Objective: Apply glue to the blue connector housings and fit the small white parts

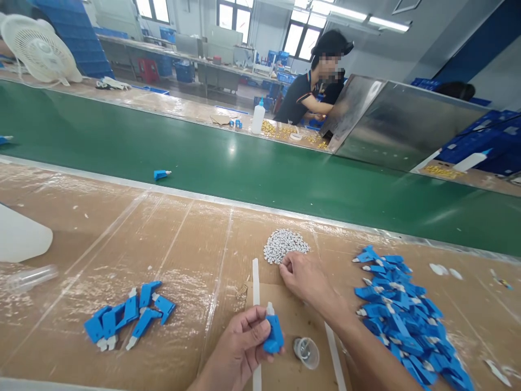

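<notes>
Blue part (274, 332) in left hand (243, 343); pellets (285, 242) beyond; 1 cup (311, 355) near, contents unclear.

My left hand (244, 339) held one blue block-shaped part (275, 334) by its body, slightly tilted, with the narrow pale tip pointing up and away from me. A low, roughly round heap of small light-grey pieces (287, 241) lay loose just beyond my right hand (303, 277), which met its near edge; any piece within that grasp was hidden.
</notes>
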`<state>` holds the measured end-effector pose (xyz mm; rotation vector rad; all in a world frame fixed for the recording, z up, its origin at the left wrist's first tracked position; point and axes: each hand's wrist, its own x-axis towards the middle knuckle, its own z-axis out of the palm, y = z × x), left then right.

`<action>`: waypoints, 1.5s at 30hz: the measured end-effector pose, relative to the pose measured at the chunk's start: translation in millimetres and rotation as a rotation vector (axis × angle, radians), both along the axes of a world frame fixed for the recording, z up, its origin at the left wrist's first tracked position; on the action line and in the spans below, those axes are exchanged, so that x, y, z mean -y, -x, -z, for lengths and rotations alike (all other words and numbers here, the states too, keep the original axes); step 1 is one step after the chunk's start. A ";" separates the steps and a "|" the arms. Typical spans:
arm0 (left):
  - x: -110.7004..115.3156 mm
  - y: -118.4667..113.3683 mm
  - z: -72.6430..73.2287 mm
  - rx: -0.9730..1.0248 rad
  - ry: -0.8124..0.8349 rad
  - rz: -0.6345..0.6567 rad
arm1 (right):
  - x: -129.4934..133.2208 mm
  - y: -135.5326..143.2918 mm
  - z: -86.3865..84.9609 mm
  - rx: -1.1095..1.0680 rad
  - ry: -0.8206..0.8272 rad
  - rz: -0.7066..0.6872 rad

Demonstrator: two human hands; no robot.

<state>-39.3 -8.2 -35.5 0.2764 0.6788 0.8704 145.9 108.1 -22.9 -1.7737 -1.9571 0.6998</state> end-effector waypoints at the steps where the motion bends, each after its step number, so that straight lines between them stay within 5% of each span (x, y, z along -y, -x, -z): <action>1: 0.0 0.5 1.2 0.003 -0.003 -0.004 | 0.4 -0.2 -1.6 -0.055 0.015 0.011; 8: -2.0 2.0 -0.9 -0.008 -0.017 -0.050 | 28.3 -28.6 -26.4 -0.604 0.261 0.028; 12: -4.2 0.0 -5.8 -0.036 -0.014 -0.033 | 55.7 -42.0 -40.0 -1.197 0.505 0.108; 16: -4.9 -6.0 -13.5 -0.053 -0.022 -0.013 | 75.5 -42.4 -47.9 -1.455 0.534 0.175; 28: -3.8 -43.3 -52.2 -0.017 -0.144 0.111 | 108.0 -51.2 -52.1 -1.415 0.358 0.310; 36: -1.3 -50.8 -57.8 -0.068 -0.240 0.102 | 126.9 -46.5 -63.5 -1.208 0.324 0.145; 45: -0.9 -49.0 -54.8 -0.183 -0.372 0.079 | 133.6 -39.1 -67.4 -1.002 0.262 0.132</action>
